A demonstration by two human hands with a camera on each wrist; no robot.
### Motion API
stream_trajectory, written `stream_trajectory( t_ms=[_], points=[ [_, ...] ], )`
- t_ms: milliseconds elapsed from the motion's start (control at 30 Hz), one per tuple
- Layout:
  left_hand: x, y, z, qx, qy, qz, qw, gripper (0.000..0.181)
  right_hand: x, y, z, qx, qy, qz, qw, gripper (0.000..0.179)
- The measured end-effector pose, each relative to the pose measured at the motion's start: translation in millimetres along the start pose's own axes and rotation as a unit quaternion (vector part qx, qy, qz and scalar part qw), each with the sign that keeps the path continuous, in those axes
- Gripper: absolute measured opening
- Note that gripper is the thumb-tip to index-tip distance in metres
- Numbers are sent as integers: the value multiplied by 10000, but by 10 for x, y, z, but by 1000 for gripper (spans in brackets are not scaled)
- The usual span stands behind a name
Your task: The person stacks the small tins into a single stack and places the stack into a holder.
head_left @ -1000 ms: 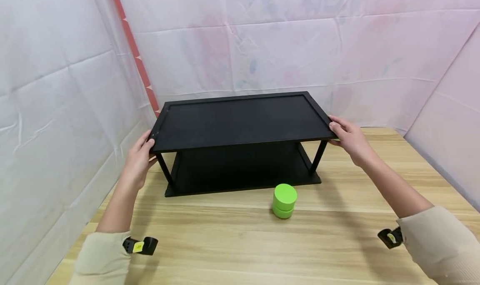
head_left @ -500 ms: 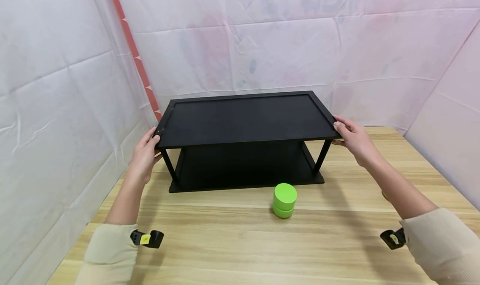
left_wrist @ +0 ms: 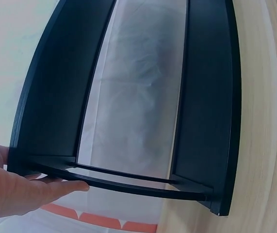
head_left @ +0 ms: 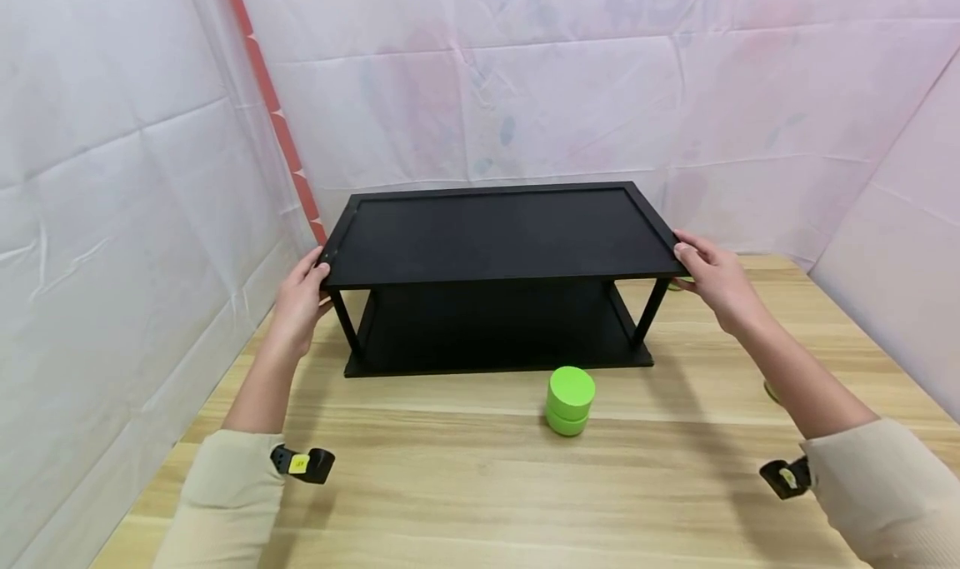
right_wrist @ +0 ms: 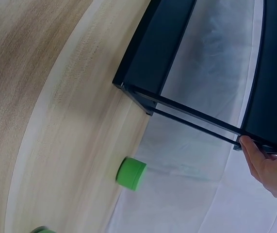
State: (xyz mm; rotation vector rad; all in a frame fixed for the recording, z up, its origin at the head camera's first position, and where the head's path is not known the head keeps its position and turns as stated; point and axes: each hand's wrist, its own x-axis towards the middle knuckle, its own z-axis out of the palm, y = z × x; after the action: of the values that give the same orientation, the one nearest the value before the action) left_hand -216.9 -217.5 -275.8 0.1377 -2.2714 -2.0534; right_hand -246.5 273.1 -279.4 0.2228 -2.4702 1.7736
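A black two-tier shelf rack (head_left: 495,232) with thin posts fills the middle of the head view, low at the tabletop and near the back curtain. My left hand (head_left: 300,301) grips the left end of its upper tier, thumb on top and fingers underneath. At the opposite end my right hand (head_left: 716,284) holds the upper tier's right edge in the same way. In the left wrist view, a finger of the left hand (left_wrist: 24,191) lies along a side post. The right hand (right_wrist: 271,170) shows at the upper tier's corner in the right wrist view.
A lime-green round container (head_left: 570,398) stands just in front of the rack on the wooden table (head_left: 480,486). Another green container (right_wrist: 131,173) is beyond the rack's right side. Part of a further green thing (head_left: 771,391) peeks from behind the right forearm. White curtains (head_left: 135,219) enclose the table.
Both hands have shifted the rack slightly to the right, its left end also going back, so its front edge lies straighter. The green container in front has stayed put.
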Motion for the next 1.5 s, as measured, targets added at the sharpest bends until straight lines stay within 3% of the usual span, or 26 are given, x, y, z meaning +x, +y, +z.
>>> stream_trajectory(
  t_ms=[400, 733, 1067, 1300, 1500],
  points=[
    [75, -9, 70, -24, 24, 17, 10000, 50, 12, 34, -67, -77, -62, 105, 9999, 57],
    [158, -1, 117, -24, 64, 8, 10000, 49, 28, 32, -96, 375, -14, 173, 9991, 59],
    [207, -10, 156, -144, 3, 14, 9999, 49, 36, 56, -130, 188, 54, 189, 9996, 58],
    [264, 3, 213, -225, 27, -15, 9997, 49, 25, 71, -163, 609, 114, 156, 9980, 60],
    [302, 10, 243, -266, -21, -37, 9996, 49, 31, 90, -188, 666, 132, 164, 9976, 59]
  ],
)
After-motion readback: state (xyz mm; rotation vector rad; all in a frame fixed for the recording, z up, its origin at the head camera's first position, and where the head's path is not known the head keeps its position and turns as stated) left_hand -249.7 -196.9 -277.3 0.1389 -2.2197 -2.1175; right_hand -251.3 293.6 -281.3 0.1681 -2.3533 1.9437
